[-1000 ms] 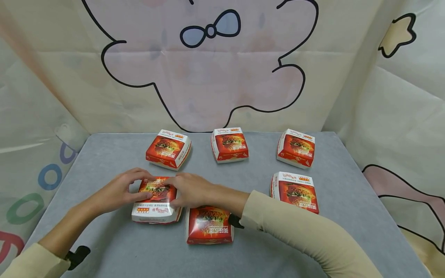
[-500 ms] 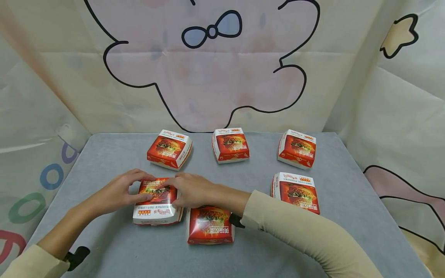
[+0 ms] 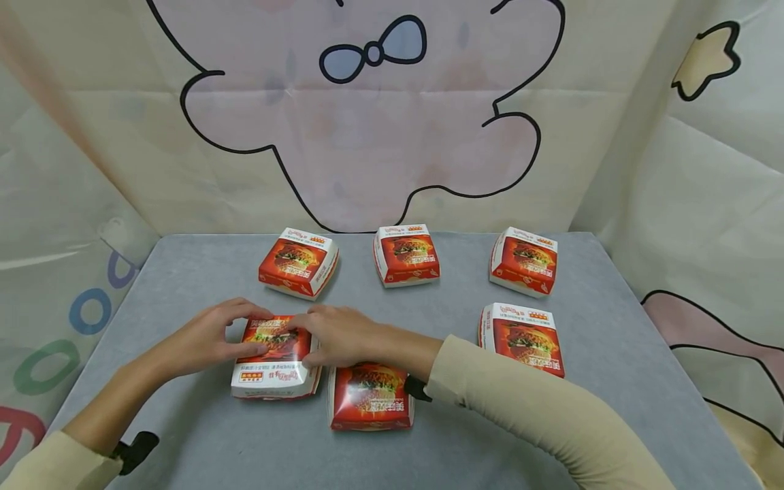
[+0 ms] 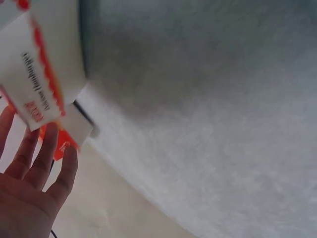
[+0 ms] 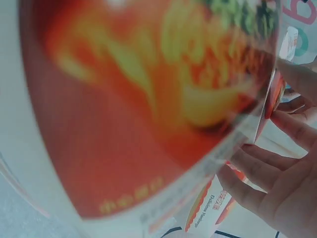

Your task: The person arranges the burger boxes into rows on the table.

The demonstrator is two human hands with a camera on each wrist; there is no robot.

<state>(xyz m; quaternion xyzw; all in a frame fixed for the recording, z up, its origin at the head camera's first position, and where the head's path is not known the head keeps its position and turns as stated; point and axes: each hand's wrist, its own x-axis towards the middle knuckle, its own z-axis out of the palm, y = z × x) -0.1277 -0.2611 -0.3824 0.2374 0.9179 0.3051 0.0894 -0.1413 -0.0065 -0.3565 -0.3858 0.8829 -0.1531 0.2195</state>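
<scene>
Here, the held box (image 3: 277, 355) points white end (image 3: 275, 376) nearward; long axis unclear.

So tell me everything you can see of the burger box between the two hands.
The burger box looks like glossy card: red top with a burger picture, white printed band along the near edge. It appears closed, on or just above the gray table. Left-hand grip and right-hand grip touch it from either side.
</scene>
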